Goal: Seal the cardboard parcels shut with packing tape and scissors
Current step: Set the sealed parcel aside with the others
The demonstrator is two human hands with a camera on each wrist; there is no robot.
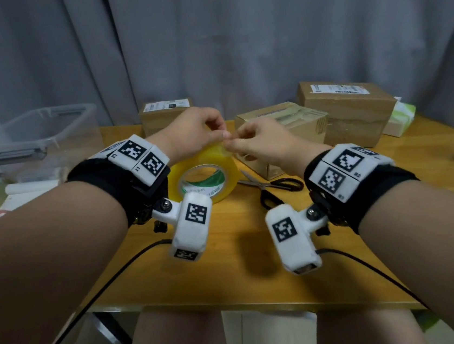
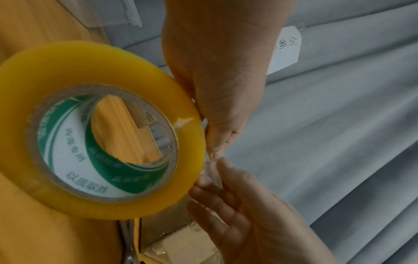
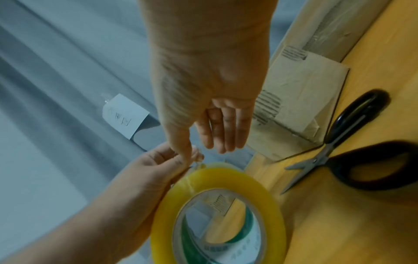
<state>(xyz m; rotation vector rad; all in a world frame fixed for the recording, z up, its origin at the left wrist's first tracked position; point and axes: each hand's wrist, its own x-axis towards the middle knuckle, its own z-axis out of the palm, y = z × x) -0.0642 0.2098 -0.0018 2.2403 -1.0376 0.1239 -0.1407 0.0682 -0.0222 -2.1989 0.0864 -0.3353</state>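
Note:
A yellow packing tape roll [image 1: 220, 160] [image 2: 101, 59] [image 3: 217, 178] stands tilted on edge near the middle of the wooden table [image 1: 231, 273]. My left hand [image 1: 221, 134] [image 2: 214, 146] grips the roll's top rim with curled fingers. My right hand [image 1: 234, 142] [image 3: 190, 156] pinches the clear loose tape end [image 2: 210, 166] between thumb and forefinger, its other fingers straight. Black-handled scissors [image 1: 271, 185] [image 3: 316, 160] lie just right of the roll. A small cardboard parcel [image 1: 293, 119] [image 3: 300, 100] sits behind my right hand.
Two more cardboard parcels stand at the back: one centre-left [image 1: 165, 113], a larger one right [image 1: 354, 109]. A clear plastic bin [image 1: 46, 135] is at the left, a green-white pack [image 1: 400, 118] at the far right. Grey curtain behind carries a paper note [image 3: 124, 116].

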